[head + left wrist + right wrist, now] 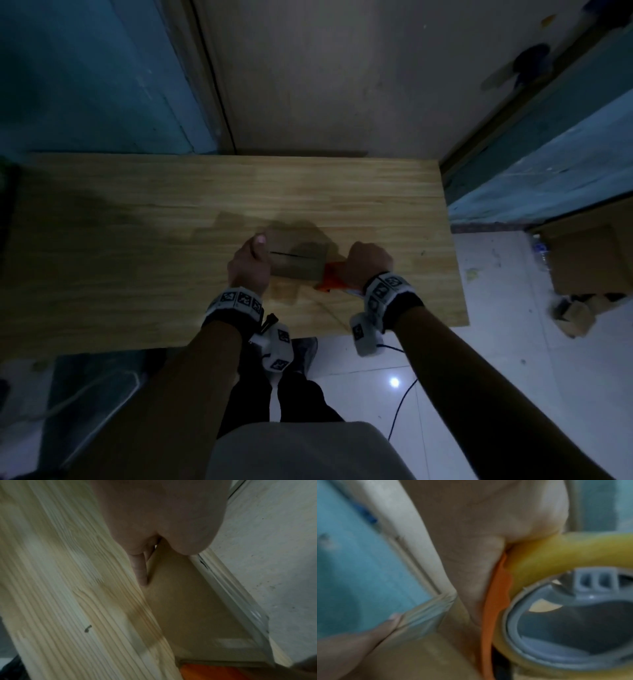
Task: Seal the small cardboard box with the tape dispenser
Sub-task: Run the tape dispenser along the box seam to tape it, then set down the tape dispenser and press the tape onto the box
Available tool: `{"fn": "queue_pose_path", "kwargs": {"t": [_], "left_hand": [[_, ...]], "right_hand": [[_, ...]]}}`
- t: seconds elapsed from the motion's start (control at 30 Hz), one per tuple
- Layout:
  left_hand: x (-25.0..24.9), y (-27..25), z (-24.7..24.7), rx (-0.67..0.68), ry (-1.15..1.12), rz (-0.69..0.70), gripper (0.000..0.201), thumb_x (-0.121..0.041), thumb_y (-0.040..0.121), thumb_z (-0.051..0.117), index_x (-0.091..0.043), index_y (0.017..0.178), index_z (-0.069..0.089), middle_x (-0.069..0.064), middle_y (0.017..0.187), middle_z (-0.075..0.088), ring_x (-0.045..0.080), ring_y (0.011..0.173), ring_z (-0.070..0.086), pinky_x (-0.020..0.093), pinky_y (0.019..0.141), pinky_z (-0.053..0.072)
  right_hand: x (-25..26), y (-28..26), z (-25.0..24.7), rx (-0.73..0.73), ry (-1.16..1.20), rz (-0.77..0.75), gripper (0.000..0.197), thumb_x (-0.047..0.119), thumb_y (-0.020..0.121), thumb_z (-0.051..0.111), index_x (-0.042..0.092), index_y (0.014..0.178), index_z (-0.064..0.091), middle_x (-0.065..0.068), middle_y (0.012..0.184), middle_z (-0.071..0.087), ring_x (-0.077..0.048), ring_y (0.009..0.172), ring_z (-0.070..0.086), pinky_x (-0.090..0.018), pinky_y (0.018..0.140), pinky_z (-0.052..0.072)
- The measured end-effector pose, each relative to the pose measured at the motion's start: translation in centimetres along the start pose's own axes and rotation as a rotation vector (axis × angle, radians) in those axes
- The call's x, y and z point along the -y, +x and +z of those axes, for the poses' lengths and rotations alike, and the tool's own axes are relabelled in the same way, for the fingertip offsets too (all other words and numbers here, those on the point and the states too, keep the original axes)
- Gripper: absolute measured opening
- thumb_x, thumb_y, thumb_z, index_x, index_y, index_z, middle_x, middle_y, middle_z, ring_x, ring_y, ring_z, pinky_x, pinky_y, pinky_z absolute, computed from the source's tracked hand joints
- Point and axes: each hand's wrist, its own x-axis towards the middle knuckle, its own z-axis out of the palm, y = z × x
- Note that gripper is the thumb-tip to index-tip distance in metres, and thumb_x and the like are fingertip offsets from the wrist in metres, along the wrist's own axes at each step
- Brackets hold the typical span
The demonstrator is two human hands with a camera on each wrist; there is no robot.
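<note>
Between the fingers of my left hand [250, 265] and my right hand [370, 262], a plain tan cardboard box [294, 263]; under my right fingers, an orange tape dispenser [330, 281], its yellow tape roll [547, 555] and grey hub [595, 582]; beneath them all, a pale, straight-grained wooden table [137, 222].

Left hand [248, 265] straight-fingered, right hand [370, 263] clenched.

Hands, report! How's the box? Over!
Left hand presses box, left side. Right hand grips tape dispenser at right end. Top slit visible. Nothing blocking.
</note>
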Motion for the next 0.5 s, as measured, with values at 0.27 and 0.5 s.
{"fn": "queue_pose_path", "kwargs": {"t": [0.27,0.5], "left_hand": [[0.1,-0.1,-0.3,0.013,-0.013,-0.011,0.050,-0.043,0.102,0.029,-0.016,0.130,0.060,0.014,0.131,0.061,0.035,0.122,0.055,0.036,0.099,0.043],[-0.2,-0.3,-0.6,0.037,-0.027,-0.027,0.052,-0.045,0.102,0.028,-0.016,0.131,0.060,0.014,0.134,0.059,0.036,0.123,0.053,0.038,0.101,0.042]], "right_hand": [[-3.4,1.2,-1.6,-0.089,0.297,0.101,0.058,0.060,0.089,0.056,0.005,0.072,0.061,-0.007,0.065,0.060,-0.023,0.055,0.061,-0.028,0.052,0.050],[-2.9,1.3,-0.9,-0.269,0.426,-0.103,0.047,0.035,0.097,0.057,0.009,0.136,0.053,-0.011,0.112,0.066,-0.027,0.084,0.063,-0.030,0.071,0.048]]}}
